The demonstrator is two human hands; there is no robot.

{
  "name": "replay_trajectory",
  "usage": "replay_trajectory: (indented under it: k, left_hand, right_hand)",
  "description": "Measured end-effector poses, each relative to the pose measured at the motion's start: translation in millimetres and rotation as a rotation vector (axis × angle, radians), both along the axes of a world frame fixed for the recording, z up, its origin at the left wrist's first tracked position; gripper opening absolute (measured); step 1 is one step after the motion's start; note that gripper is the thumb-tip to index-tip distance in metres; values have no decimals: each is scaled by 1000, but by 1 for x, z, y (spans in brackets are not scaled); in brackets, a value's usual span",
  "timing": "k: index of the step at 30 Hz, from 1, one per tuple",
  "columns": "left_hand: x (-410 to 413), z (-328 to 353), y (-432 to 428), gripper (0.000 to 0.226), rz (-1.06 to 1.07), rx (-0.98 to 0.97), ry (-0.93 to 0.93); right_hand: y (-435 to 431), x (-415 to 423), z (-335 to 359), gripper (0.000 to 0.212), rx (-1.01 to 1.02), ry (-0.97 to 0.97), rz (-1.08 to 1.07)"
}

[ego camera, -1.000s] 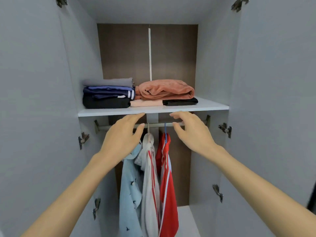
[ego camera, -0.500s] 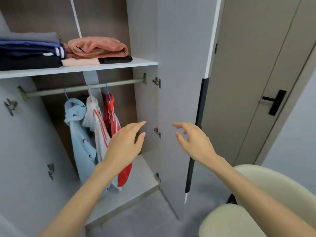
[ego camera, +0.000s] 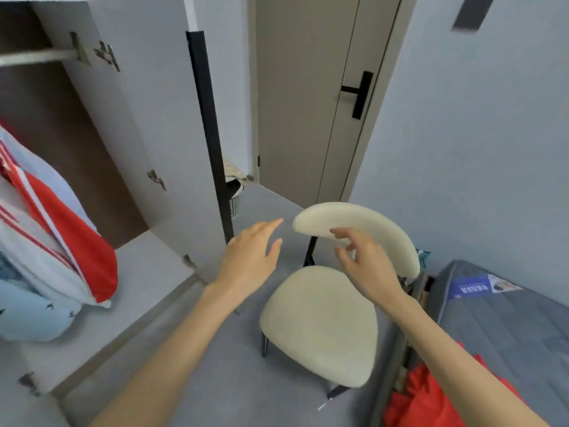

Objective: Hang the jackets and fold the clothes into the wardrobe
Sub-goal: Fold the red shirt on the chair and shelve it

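The open wardrobe [ego camera: 147, 124] fills the left of the view, its hanging rail [ego camera: 34, 57] at the top left. Three jackets hang inside at the far left: a red one [ego camera: 77, 241], a white one with red stripes [ego camera: 34, 257] and a light blue one [ego camera: 27, 315]. A red garment [ego camera: 431, 399] lies at the edge of the bed, bottom right, partly behind my right forearm. My left hand [ego camera: 249, 257] and my right hand [ego camera: 366, 263] hover in mid-air over the floor and the chair, fingers relaxed, holding nothing.
A cream chair [ego camera: 323, 328] stands right below my hands, its curved backrest [ego camera: 363, 223] behind my right hand. A bed with a grey mattress [ego camera: 498, 328] is at the right. The wardrobe door [ego camera: 172, 149] stands open; a closed room door [ego camera: 308, 103] and a waste basket [ego camera: 235, 195] lie beyond.
My view has swung right and down, away from the wardrobe shelf and rail toward the chair and bed. Both hands dropped from the shelf edge and stay empty.
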State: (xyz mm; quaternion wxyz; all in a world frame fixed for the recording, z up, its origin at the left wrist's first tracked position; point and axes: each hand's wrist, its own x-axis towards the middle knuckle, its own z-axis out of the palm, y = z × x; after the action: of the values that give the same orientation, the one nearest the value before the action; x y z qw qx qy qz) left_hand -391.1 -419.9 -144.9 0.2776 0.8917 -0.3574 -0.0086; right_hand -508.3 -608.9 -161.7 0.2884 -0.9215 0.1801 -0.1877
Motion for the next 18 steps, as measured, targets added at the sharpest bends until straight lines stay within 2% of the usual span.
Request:
replay_trajectory:
  k: [9,18]
  left_hand:
    - [-48,-96,-108,44,-12,69,119]
    - [-95,-201,-153,43,-63,100,239]
  right_hand:
    - [-89,-56,-89,30,92,201,-79]
    - [-118,-101,-187,31,186,333,-155]
